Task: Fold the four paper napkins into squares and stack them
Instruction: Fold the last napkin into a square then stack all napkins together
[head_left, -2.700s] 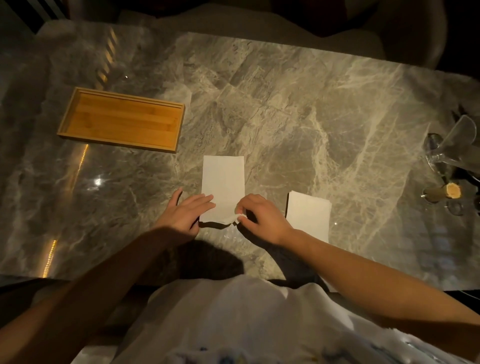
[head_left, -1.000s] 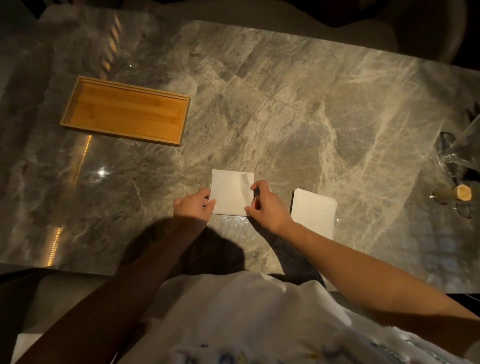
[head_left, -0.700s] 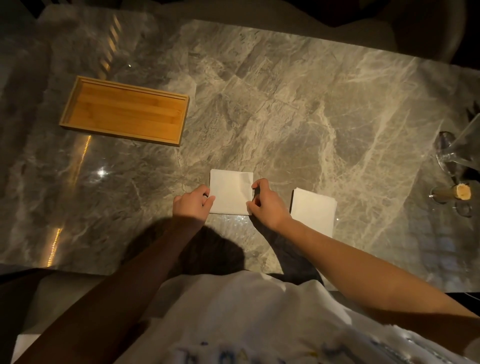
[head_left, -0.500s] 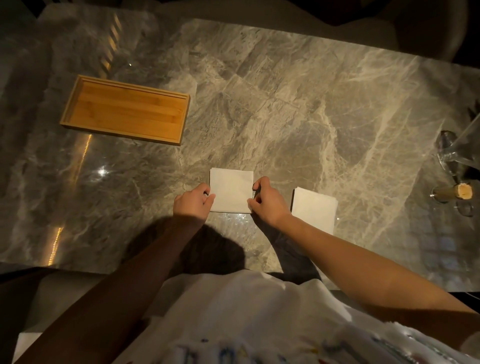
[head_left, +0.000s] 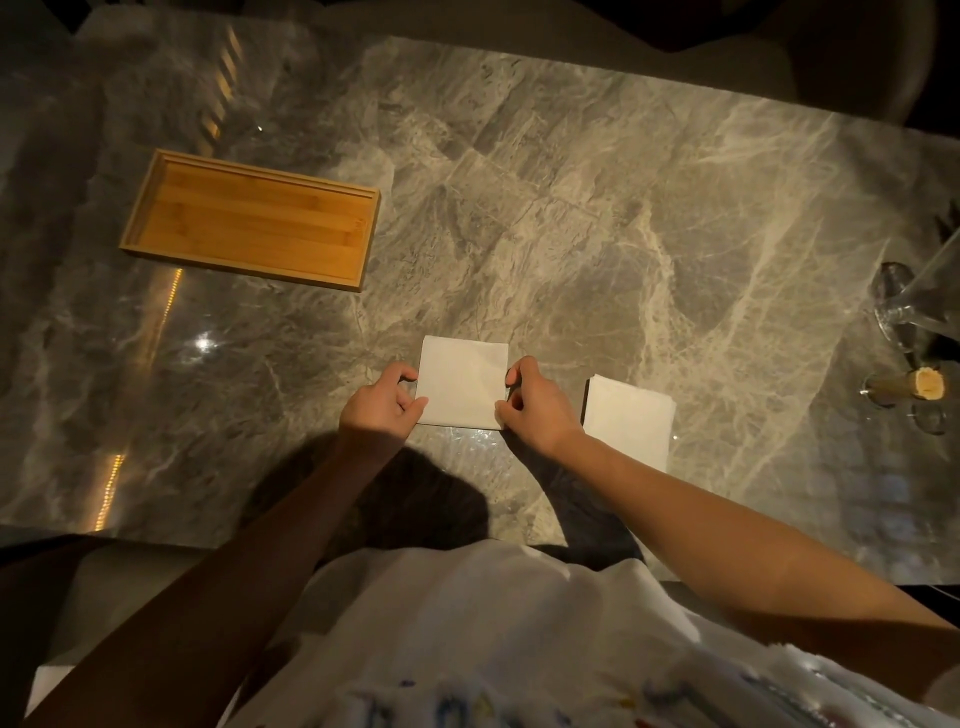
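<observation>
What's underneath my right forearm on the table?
A white napkin pile lies on the marble table, beside the right hand pinching the folded napkin. The forearm covers the pile's near left corner; how many napkins it holds cannot be told.

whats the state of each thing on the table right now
folded napkin: folded to a square, flat on the table, held at both side edges
left hand: pinches the napkin's left edge
right hand: pinches the napkin's right edge
napkin pile: lies flat to the right, gripped by neither hand
wooden tray: empty, far left
glass: at the right edge, cut off, pose unclear
</observation>
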